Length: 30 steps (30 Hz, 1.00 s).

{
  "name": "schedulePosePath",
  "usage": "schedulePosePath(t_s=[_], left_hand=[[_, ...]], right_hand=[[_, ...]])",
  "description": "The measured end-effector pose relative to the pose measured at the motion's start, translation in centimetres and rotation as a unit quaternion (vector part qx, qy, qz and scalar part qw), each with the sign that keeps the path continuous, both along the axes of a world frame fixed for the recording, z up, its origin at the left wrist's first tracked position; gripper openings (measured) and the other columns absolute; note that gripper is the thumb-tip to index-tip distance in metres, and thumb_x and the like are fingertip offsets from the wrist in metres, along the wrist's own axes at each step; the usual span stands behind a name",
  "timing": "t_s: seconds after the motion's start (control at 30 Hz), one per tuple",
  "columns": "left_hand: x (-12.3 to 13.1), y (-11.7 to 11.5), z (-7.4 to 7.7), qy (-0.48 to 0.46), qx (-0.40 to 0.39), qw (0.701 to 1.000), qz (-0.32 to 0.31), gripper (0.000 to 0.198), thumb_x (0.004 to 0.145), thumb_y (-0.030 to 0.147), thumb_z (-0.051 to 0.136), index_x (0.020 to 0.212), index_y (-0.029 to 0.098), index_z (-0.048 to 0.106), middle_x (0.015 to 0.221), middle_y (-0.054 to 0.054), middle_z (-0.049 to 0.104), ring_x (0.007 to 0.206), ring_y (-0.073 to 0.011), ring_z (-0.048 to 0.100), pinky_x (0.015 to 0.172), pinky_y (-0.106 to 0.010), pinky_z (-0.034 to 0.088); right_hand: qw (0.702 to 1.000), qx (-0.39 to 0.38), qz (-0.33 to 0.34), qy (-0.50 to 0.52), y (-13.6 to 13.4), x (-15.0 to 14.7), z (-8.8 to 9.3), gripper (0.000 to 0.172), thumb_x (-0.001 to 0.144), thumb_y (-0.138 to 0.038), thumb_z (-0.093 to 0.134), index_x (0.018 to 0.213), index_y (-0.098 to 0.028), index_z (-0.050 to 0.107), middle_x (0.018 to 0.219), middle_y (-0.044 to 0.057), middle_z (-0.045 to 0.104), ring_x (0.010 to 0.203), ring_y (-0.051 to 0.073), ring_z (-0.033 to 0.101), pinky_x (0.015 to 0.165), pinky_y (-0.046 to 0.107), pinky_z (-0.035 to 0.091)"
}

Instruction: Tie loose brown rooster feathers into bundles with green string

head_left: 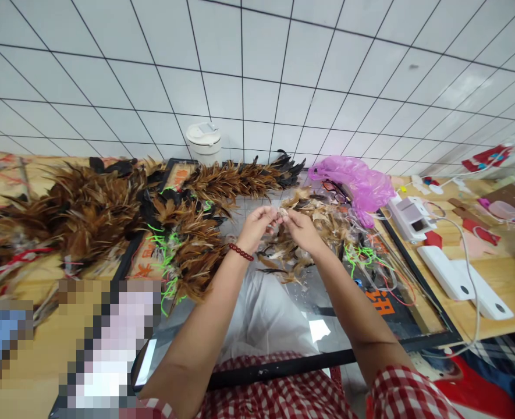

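Note:
Over the middle of the glass-topped frame (pixel 279 364), my left hand (pixel 259 226) and my right hand (pixel 301 230) meet fingertip to fingertip. Both are closed in a pinch on a small pale feather (pixel 283 213), whose shape is mostly covered by the fingers. Just beyond and to the right of my hands spreads a loose pile of brown and cream feathers (pixel 327 224). Left of my left wrist lies a bundle of brown feathers (pixel 196 250) edged with bright green ties (pixel 165 262). A long strip of brown feathers (pixel 235 179) with dark tips stretches behind my hands.
More brown feather bundles (pixel 91 203) cover the wooden table's left side. A pink plastic bag (pixel 357 180) and green strings (pixel 364 256) lie to the right. Further right are a white device (pixel 409 218), white flat boxes (pixel 462 282) and a cable. A white lidded bucket (pixel 203 142) stands by the tiled wall.

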<state>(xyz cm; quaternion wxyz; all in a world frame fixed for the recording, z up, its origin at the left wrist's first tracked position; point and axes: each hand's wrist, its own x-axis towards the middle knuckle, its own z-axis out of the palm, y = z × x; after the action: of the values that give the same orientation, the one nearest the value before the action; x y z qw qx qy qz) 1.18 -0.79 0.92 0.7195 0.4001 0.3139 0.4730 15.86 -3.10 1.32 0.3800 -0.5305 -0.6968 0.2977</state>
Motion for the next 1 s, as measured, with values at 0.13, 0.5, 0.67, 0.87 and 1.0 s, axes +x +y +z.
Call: schedulePosePath(t_s=[0.13,0.5,0.67,0.87,1.0], left_hand=[[0.5,0.1,-0.5,-0.009,0.074,0.997,0.027,0.03,0.063,0.038,0.082,0.08,0.016,0.073,0.083,-0.004,0.068,0.082,-0.0131,0.061,0.077,-0.025,0.049],[0.8,-0.3,-0.6,-0.003,0.031,1.0,0.005,0.029,0.061,0.038,0.082,0.079,0.015,0.076,0.097,-0.01,0.071,0.081,-0.0134,0.062,0.069,-0.023,0.048],[1.4,-0.2,-1.1,-0.021,-0.031,0.997,0.07,0.022,0.061,0.031,0.082,0.071,0.012,0.074,0.067,-0.003,0.066,0.051,-0.0045,0.046,0.051,-0.019,0.039],[2.0,-0.5,-0.8,-0.069,-0.061,0.994,0.054,0.031,0.064,0.038,0.081,0.076,0.012,0.072,0.072,-0.005,0.067,0.065,-0.0101,0.059,0.06,-0.021,0.045],[1.9,-0.7,-0.4,-0.095,-0.065,0.993,0.018,0.03,0.066,0.037,0.081,0.075,0.011,0.067,0.077,-0.005,0.068,0.062,-0.0084,0.058,0.06,-0.021,0.047]], right_hand=[[0.94,-0.172,0.05,0.289,0.0,-0.6,0.3,0.039,0.073,-0.054,0.064,0.07,-0.018,0.051,0.056,-0.007,0.034,0.049,0.007,0.027,0.05,0.023,0.023],[0.912,-0.251,0.045,0.322,-0.4,-0.6,1.2,0.043,0.058,-0.053,0.077,0.063,-0.015,0.056,0.052,-0.006,0.04,0.048,0.005,0.03,0.049,0.022,0.021],[0.926,-0.247,0.046,0.283,-0.3,-1.2,0.4,0.047,0.063,-0.059,0.072,0.065,-0.015,0.057,0.055,-0.005,0.042,0.049,0.006,0.031,0.048,0.023,0.021],[0.917,-0.252,0.027,0.309,-0.2,-1.2,0.2,0.048,0.059,-0.06,0.073,0.065,-0.015,0.058,0.051,-0.007,0.037,0.047,0.005,0.03,0.046,0.022,0.022],[0.918,-0.249,0.035,0.307,-0.1,-1.4,0.3,0.046,0.062,-0.06,0.07,0.065,-0.016,0.056,0.049,-0.008,0.033,0.046,0.006,0.028,0.046,0.021,0.023]])
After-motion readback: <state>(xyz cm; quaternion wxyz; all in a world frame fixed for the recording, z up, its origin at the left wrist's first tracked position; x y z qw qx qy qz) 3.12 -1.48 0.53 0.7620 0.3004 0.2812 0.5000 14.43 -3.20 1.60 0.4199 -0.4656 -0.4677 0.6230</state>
